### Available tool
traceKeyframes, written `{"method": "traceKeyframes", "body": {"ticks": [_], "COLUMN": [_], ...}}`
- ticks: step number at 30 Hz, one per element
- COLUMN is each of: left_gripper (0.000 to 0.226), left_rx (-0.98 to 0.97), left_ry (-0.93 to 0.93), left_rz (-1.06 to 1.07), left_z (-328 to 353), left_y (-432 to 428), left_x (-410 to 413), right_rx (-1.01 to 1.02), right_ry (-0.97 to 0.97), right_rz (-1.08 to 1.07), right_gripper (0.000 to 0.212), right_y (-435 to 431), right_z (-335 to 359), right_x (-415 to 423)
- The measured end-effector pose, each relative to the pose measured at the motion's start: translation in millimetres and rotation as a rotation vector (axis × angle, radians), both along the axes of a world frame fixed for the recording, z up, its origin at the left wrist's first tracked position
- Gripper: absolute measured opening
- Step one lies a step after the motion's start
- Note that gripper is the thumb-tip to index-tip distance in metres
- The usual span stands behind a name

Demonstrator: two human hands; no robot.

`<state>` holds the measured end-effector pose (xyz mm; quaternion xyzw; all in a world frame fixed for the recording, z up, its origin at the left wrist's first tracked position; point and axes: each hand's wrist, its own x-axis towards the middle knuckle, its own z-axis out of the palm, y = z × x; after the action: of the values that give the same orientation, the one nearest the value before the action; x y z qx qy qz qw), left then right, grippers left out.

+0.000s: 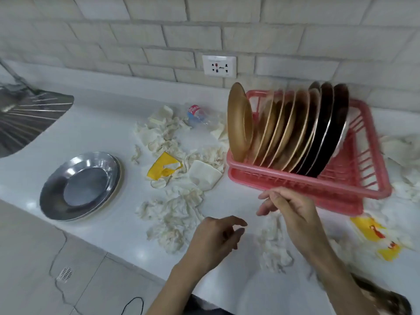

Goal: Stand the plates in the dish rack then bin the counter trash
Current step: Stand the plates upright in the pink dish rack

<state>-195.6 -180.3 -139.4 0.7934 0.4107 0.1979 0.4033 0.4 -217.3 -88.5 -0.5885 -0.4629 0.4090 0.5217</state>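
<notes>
A pink dish rack (pixel 336 189) stands on the white counter (pixel 95 133) at the right, with several gold plates (pixel 284 130) and dark plates (pixel 327 130) upright in it. A steel plate (pixel 79 185) lies flat on the counter at the left. Crumpled white paper (pixel 175 212), a yellow wrapper (pixel 163 167) and a plastic bottle (pixel 195 114) litter the middle. My left hand (pixel 216 239) hovers above the counter's front edge with loosely curled fingers, holding nothing. My right hand (pixel 288 210) hangs just in front of the rack, fingers relaxed and empty.
A steel sink drainboard (pixel 29 117) is at the far left. More white paper (pixel 404 169) and a second yellow wrapper (pixel 377 237) lie right of the rack. A wall socket (pixel 219 65) sits in the tiled wall behind. The floor has a drain (pixel 64 273).
</notes>
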Motion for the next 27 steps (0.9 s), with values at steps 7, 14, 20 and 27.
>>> {"method": "traceKeyframes", "body": {"ticks": [7,14,20,27], "left_gripper": [0.019,0.054,0.006,0.063], "left_rx": [0.022,0.059,0.145,0.048], "left_ry": [0.017,-0.012,0.11,0.298], "left_rz": [0.2,0.542,0.796,0.823], "left_z": [11.3,5.8,-6.3,-21.4], "left_y": [39.9,90.1,157.6,215.0], "left_x": [-123.4,-249.1,-364.5,-432.2], "right_rx": [-0.121,-0.193,-0.261,-0.304], "right_ry": [0.038,-0.127,-0.221,-0.277], "right_rz": [0.252,0.4,0.385,0.362], "right_gripper": [0.027,0.046,0.026,0.051], "right_y": [51.5,102.4,139.6,155.4], "right_z": [-23.0,-29.3,-39.7,-66.1], "right_x": [-125.7,-231.2,-305.1,-358.0]}}
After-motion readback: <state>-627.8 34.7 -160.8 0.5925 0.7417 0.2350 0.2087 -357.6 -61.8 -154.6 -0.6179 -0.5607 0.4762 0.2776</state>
